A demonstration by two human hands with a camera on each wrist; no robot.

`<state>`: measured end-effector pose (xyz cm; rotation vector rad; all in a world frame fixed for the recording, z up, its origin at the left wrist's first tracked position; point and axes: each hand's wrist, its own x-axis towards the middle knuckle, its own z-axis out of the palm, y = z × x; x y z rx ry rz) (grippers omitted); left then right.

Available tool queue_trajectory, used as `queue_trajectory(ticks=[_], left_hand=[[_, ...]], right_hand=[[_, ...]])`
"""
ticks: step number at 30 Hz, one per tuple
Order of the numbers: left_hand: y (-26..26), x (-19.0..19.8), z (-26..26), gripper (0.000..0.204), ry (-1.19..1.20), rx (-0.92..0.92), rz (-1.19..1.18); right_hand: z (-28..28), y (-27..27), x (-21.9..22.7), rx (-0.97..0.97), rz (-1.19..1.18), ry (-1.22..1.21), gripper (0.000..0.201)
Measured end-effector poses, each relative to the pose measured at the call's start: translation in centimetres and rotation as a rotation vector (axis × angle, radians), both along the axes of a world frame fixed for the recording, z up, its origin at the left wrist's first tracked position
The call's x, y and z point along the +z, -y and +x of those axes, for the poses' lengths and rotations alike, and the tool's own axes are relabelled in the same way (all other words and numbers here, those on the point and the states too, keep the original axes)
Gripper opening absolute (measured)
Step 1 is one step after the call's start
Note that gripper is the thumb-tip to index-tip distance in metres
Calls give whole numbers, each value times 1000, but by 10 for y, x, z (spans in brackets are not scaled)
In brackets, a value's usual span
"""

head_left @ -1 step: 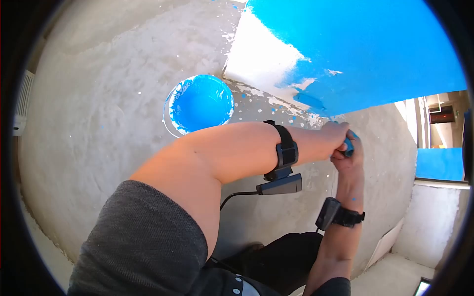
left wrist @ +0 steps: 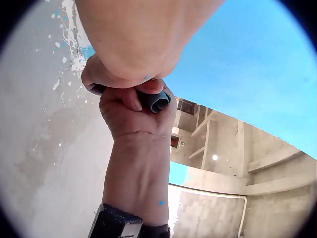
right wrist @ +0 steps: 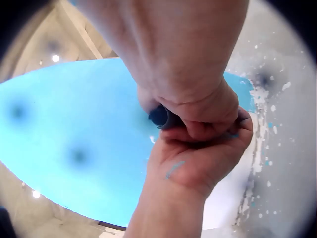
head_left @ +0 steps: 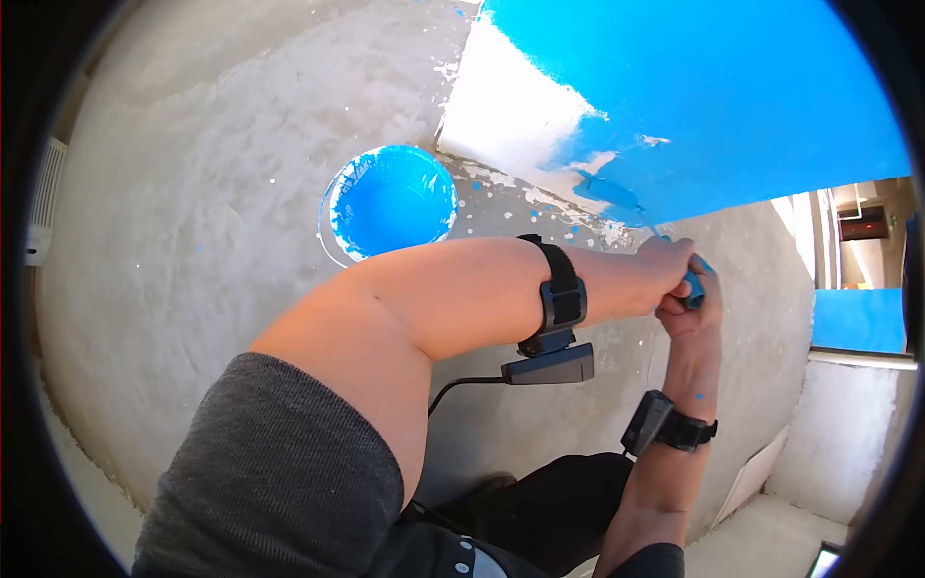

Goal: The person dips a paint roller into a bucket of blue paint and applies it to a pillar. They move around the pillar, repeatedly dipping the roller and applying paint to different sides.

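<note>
Both my hands grip the handle [head_left: 693, 289] of a paint roller in the head view. My left hand [head_left: 667, 264] reaches across from the left, and my right hand [head_left: 689, 323] comes up from below, close against it. The handle's hollow dark end [left wrist: 158, 102] sticks out between the hands in the left wrist view. In the right wrist view the same end shows beside the curled fingers. Blue with paint, the roller's sleeve [head_left: 611, 194] lies against the low part of the wall [head_left: 732, 96], by the border between blue and white. The hands hide most of the handle.
A bucket [head_left: 390, 202] of blue paint with a wire handle stands on the grey concrete floor [head_left: 241, 116], left of the wall's corner. White and blue splatters [head_left: 540, 217] mark the floor along the wall. A camera [head_left: 549, 364] with a cable is strapped to my left forearm.
Both hands and the roller handle have shifted slightly to the right and down in the head view. The roller sleeve has moved a little to the right along the wall. The bucket stays in place.
</note>
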<state>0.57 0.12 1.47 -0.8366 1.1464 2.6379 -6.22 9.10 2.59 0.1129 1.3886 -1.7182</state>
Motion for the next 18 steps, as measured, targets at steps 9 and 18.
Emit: queue_trajectory(ticks=[9,18], left_hand=[[2,-56,-12,23,128,1,30],[31,-20,13,30,-117,-475,-492]], right_hand=[[9,10,-45,6,171,-12,15],[21,-50,3,400,472,-377,18]])
